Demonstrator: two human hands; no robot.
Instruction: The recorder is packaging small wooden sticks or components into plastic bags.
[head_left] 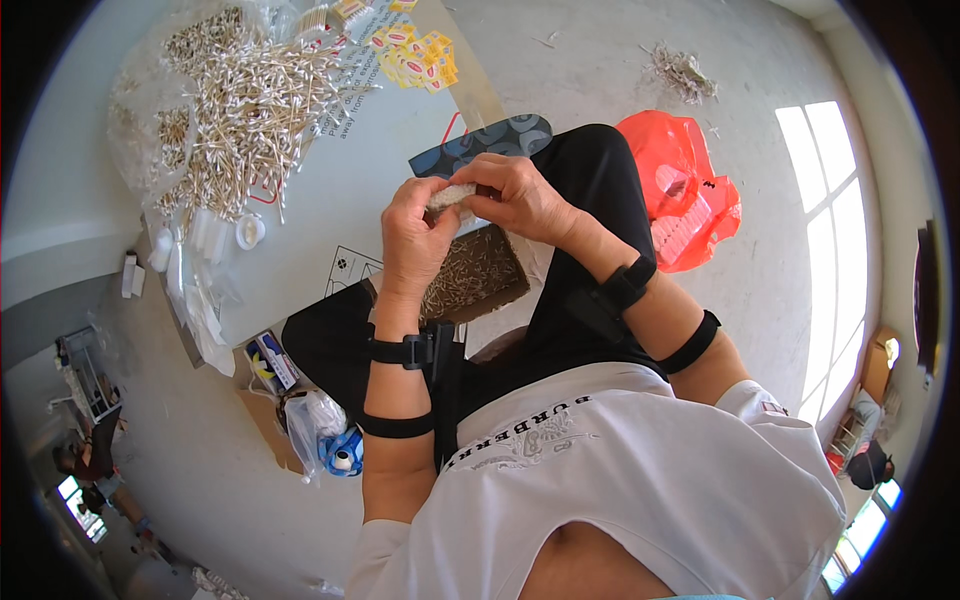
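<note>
My left hand (pixel 415 230) and my right hand (pixel 525 202) meet above my lap, fingers closed round a short white bundle (pixel 452 196). It looks like cotton swabs packed side by side, with white tips showing; the fingers hide part of it. Right below, a cardboard box (pixel 508 298) between my legs holds many loose swabs. Ahead on the left, a big heap of cotton swabs (pixel 250 110) spills from a clear plastic bag (pixel 128 110) onto the pale table (pixel 345 195). Small yellow-and-white cards (pixel 415 60) lie beyond the heap.
White plastic containers (pixel 210 235) and a round white lid (pixel 250 232) lie at the table's left end. A red plastic bag (pixel 655 135) with pink packs rests on the floor to my right. Another carton (pixel 270 430) stands at lower left. People (pixel 85 460) are far off.
</note>
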